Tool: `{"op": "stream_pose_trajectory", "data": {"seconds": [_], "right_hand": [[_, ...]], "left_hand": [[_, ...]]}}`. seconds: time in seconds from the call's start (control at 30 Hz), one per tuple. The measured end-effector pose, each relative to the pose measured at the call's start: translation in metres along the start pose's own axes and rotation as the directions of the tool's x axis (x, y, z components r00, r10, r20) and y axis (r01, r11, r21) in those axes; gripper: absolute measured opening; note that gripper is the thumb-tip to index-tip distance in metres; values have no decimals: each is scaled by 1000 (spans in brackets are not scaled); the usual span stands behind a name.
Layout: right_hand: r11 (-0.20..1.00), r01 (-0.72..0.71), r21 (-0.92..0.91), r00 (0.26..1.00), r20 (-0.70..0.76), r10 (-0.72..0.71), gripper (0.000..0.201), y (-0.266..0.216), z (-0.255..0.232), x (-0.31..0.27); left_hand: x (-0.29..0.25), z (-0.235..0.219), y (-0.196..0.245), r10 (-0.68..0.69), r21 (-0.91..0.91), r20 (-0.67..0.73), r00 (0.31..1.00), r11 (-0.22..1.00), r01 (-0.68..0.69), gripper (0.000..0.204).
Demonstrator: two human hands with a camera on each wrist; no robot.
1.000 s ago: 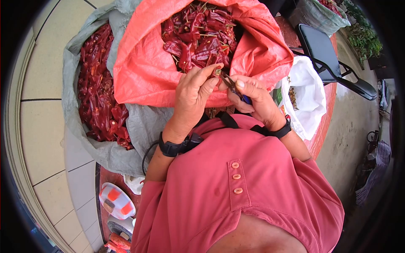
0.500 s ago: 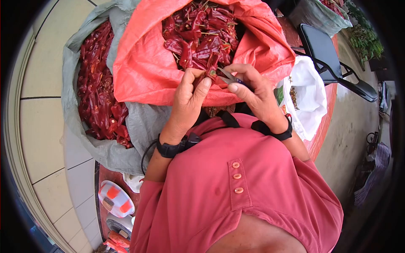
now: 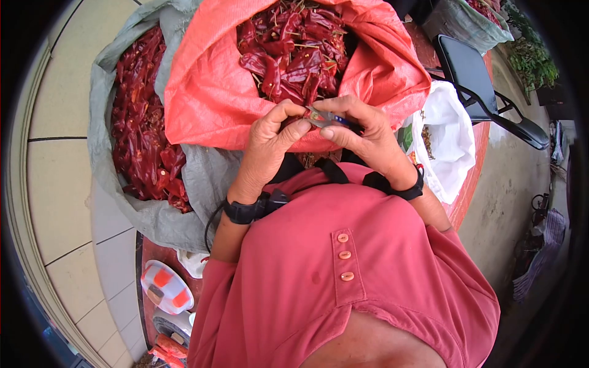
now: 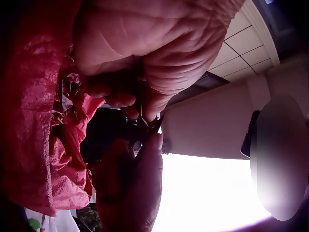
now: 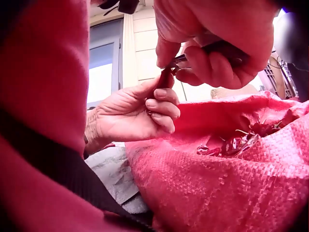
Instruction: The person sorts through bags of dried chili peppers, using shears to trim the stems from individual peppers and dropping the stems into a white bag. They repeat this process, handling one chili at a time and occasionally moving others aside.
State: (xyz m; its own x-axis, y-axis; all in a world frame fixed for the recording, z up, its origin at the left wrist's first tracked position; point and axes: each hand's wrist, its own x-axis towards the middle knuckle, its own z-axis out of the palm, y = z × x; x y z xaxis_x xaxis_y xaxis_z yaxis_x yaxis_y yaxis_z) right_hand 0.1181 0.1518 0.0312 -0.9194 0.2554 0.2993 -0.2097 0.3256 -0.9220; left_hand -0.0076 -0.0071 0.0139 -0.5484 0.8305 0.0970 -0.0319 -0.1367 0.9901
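In the head view my left hand (image 3: 273, 138) pinches a dried red chili pepper (image 5: 165, 79) between thumb and fingers, its stem end turned toward my right hand. My right hand (image 3: 371, 138) grips small scissors (image 3: 322, 117) with dark blue handles, and the blades lie right at the pepper's stem end. The right wrist view has the pepper upright in my left hand (image 5: 137, 113), fingers curled round it, the scissors' dark handle (image 5: 229, 50) inside my right hand above. Both hands are over the near rim of a red woven sack (image 3: 211, 101) full of dried chili peppers (image 3: 300, 64).
A grey sack (image 3: 165, 230) of red chili peppers (image 3: 141, 126) stands at the left. To the right lies a white bag (image 3: 457, 138) with small brownish bits inside. A black chair (image 3: 463, 70) stands beyond it, and a white bowl (image 3: 167, 287) with orange patches sits at lower left.
The pepper and my left hand have shifted slightly. The scissors' blades, apart from the pepper half a second ago, have moved left onto its stem end.
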Motion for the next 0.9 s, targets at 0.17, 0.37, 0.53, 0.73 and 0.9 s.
{"op": "stream_pose_trajectory", "data": {"seconds": [0.17, 0.37, 0.53, 0.73, 0.9], "right_hand": [[999, -27, -43, 997, 66, 30, 34, -4, -2, 0], [986, 49, -159, 995, 92, -35, 35, 3, -1, 4], [962, 111, -248, 994, 49, -102, 35, 5, 2, 10], [961, -61, -268, 997, 21, 69, 34, 5, 3, 4], [965, -27, -261, 1000, 1, 29, 32, 12, 4, 0]], "left_hand": [[-1, -4, 0, -24, -12, 55, 998, 1000, 24, 8], [1, -12, -1, -68, 23, 104, 992, 998, 66, 7], [1, -12, -2, -99, -28, 45, 994, 995, 101, 11], [1, -2, -8, -75, -160, -52, 996, 985, 66, 19], [0, -6, -13, -115, -175, -8, 993, 978, 112, 16]]}}
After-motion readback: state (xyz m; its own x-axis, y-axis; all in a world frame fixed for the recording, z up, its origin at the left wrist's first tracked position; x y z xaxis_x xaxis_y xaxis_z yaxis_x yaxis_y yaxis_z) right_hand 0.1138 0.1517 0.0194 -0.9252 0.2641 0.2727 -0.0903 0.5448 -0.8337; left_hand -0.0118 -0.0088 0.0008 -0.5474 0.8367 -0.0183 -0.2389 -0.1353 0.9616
